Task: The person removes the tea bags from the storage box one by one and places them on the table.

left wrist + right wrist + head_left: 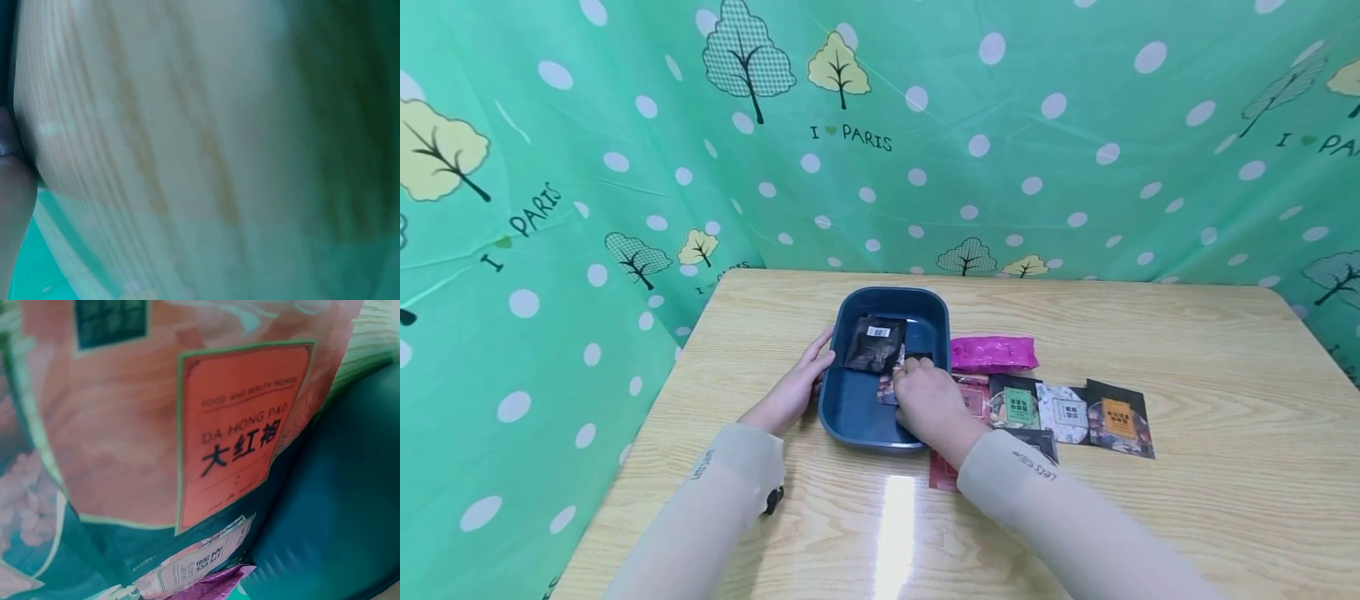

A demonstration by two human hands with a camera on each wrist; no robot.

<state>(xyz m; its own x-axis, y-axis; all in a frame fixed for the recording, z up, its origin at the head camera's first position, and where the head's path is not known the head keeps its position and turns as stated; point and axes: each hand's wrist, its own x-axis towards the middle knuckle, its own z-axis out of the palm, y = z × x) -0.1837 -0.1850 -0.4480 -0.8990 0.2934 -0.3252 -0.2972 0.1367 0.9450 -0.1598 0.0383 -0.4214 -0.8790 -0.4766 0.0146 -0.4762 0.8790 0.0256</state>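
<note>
In the head view, a dark blue plastic bin (850,417) stands on the wooden table. My left hand (793,387) rests against its left outer wall with fairly straight fingers. My right hand (928,404) reaches over the right wall into the bin. Its curled fingers are on a patterned tea packet (886,389); the fingertips are hidden. A black packet with a white barcode label (877,332) lies inside the bin, farther back. The right wrist view shows a red-labelled Da Hong Pao tea packet (237,437) close up, beside the bin's wall (337,500).
Right of the bin lie a shiny magenta packet (992,354), a green-labelled packet (1015,406), a white packet (1063,412) and an orange-labelled packet (1120,419). A red packet (942,473) is partly under my right forearm. A green patterned cloth (1022,167) hangs behind the table.
</note>
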